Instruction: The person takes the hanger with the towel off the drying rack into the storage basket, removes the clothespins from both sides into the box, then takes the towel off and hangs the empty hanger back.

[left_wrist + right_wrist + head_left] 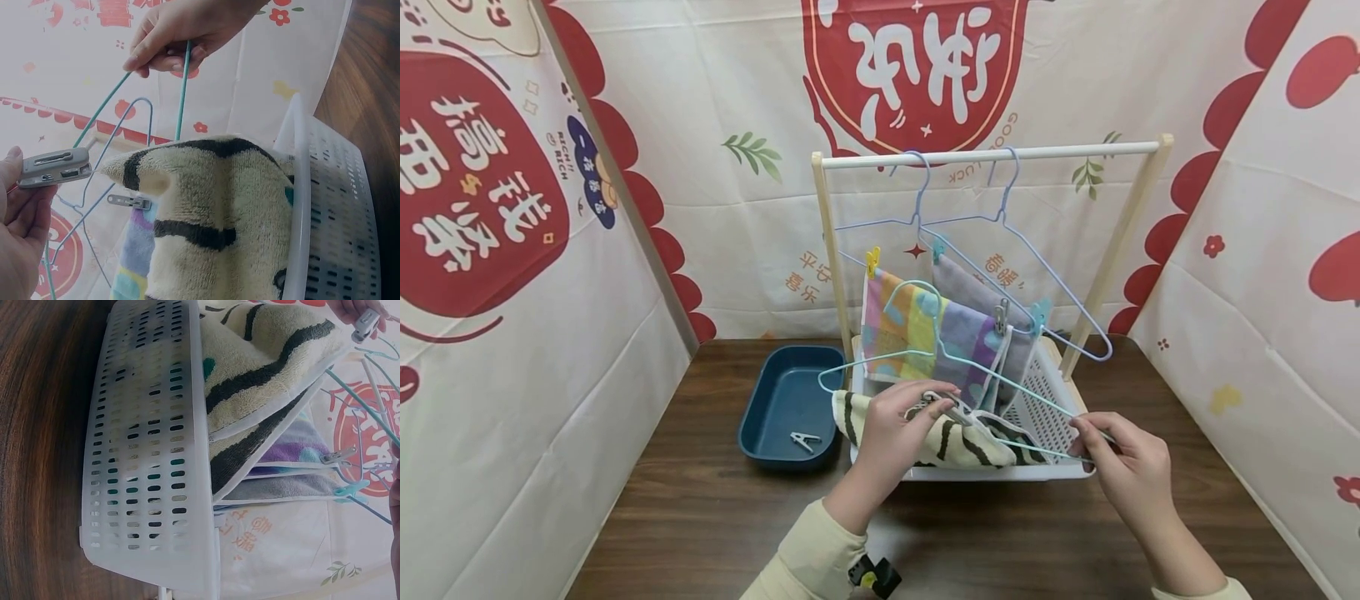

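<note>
My left hand pinches a grey clothespin whose tip meets the upper corner of a cream towel with black stripes. The towel drapes over the mint-green hanger's lower bar and down into the white basket. Between its thumb and fingers, my right hand holds the right end of the mint hanger. Behind, a multicoloured checked towel and a grey towel hang from blue hangers, held by yellow, teal and grey clothespins. Whether the clothespin grips the hanger bar too, I cannot tell.
A rack with a white rail and wooden posts rises around the basket. Left of it stands a dark blue tray holding one grey clothespin. Printed cloth walls surround the brown wooden table.
</note>
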Motion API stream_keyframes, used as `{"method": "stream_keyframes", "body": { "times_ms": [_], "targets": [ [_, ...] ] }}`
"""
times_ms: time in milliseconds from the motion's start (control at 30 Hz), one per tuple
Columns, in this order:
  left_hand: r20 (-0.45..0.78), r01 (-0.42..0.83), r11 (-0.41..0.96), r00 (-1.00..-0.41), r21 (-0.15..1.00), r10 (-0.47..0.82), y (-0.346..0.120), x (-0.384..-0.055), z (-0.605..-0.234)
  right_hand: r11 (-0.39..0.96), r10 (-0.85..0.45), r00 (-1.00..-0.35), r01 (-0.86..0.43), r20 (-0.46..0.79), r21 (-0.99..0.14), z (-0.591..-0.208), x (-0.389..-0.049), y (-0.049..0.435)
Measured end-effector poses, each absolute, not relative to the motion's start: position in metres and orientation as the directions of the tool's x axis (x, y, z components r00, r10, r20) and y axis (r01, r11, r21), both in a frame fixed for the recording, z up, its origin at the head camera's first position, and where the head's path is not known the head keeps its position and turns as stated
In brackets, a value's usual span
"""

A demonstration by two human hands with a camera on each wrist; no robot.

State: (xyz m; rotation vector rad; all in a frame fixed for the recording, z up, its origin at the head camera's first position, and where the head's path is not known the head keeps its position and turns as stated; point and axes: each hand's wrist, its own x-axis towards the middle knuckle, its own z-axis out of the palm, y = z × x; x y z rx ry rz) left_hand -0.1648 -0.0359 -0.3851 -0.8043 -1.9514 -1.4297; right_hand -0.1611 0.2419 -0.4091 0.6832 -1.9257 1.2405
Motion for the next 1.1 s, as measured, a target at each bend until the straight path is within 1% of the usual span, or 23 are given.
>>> {"method": "stream_keyframes", "body": {
  "times_ms": [167, 267, 533, 800, 967, 1100],
  "targets": [
    [0.772, 0.779, 0.209, -0.622, 0.592, 0.133, -0.041, -0.163, -0.384, 0.381, -0.049, -0.587, -0.759, 0.808, -0.528, -0.41, -0.163, 0.242],
    [0.791, 0.8, 0.203, -0.595, 0.565, 0.142, -0.041, -0.162, -0.382, 0.384, -0.049, -0.588, -0.758, 0.808, -0.528, -0.41, -0.163, 0.242],
    [0.818, 0.837, 0.19, -0.544, 0.513, 0.186, -0.037, -0.155, -0.376, 0.367, -0.044, -0.591, -0.759, 0.805, -0.537, -0.414, -0.165, 0.24],
    [0.846, 0.857, 0.202, -0.506, 0.473, 0.166, -0.041, -0.153, -0.369, 0.396, -0.026, -0.589, -0.748, 0.808, -0.533, -0.414, -0.164, 0.239],
    [0.857, 0.854, 0.24, -0.499, 0.462, 0.127, -0.052, -0.157, -0.368, 0.414, -0.011, -0.597, -0.733, 0.802, -0.54, -0.413, -0.164, 0.24],
    [0.845, 0.826, 0.267, -0.53, 0.496, 0.072, -0.065, -0.159, -0.372, 0.41, -0.013, -0.596, -0.736, 0.803, -0.539, -0.414, -0.164, 0.24]
  ]
}}
